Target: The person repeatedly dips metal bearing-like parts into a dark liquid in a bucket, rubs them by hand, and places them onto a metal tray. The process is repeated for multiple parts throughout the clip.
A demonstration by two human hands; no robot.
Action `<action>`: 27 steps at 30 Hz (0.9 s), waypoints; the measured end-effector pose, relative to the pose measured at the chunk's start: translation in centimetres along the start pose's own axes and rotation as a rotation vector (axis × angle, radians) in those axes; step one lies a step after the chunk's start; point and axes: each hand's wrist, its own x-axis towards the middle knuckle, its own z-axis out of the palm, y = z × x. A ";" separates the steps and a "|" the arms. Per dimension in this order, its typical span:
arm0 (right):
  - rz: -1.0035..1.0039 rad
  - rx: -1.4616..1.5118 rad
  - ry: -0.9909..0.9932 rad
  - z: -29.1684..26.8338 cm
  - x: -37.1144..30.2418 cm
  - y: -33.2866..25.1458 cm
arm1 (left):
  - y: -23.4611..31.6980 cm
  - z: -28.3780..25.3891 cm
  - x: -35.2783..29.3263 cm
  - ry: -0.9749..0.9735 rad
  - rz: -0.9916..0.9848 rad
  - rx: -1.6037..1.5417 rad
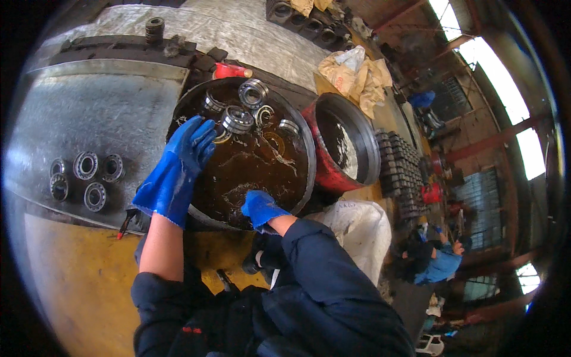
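A wide round tub of dark brown liquid stands before me. Several metal roller bearings cluster at its far side, among them a thick bearing and a shiny bearing near the rim. My left hand, in a blue rubber glove, reaches over the tub's left edge; its fingers are stretched out near the bearings, with nothing seen in them. My right hand, gloved alike, is low at the near side of the tub. Its fingertips meet the rippled liquid, and whether they grip anything is hidden.
On the metal sheet at left lie several bearings. A red drum with liquid adjoins the tub. Stacked dark parts stand farther right, past a white sack. Another person is at the far right.
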 end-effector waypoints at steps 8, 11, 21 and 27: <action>-0.240 -0.355 0.085 -0.5 1.7 -2.3 | 0.2 -2.9 0.6 -0.029 0.069 -0.040; 0.025 0.194 0.034 0.1 1.4 2.3 | -0.5 -0.6 -0.2 -0.068 0.056 -0.014; -0.348 -0.493 -0.053 0.5 2.0 -0.7 | -0.6 -0.5 1.0 -0.003 -0.009 -0.012; 0.019 0.274 0.090 0.2 0.7 3.1 | -1.0 -0.8 0.7 -0.107 0.061 -0.044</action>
